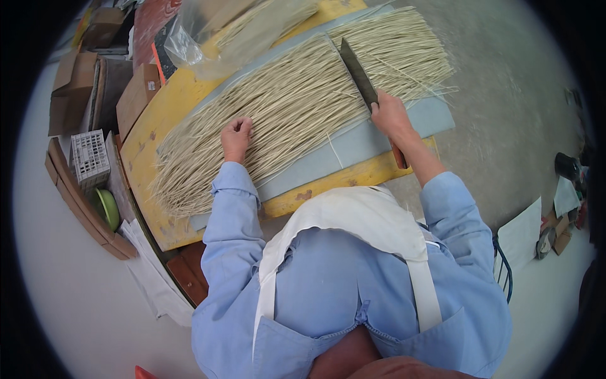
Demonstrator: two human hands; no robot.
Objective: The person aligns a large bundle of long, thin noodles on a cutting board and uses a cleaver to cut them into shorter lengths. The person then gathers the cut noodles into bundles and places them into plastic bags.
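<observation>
A wide layer of long, thin, pale straw-like strands (289,94) lies across a grey-blue board (312,158). My right hand (392,113) grips a long dark-bladed cutting tool (358,73), either a knife or a saw. Its blade rests crosswise over the strands, towards their right part, and an orange handle end (399,155) sticks out below my wrist. Along the blade's left side runs a thin pale metal edge (338,53). Farther left, my left hand (236,136) rests on the strands with curled fingers; whether it pinches any is hidden.
Beneath the board is a worn yellow tabletop (156,128). Clear plastic sheeting (199,52) covers more strands at the far side. To the left stand cardboard boxes (137,99), a white plastic crate (91,158) and a green bowl (109,208). A wire basket (505,270) is at right.
</observation>
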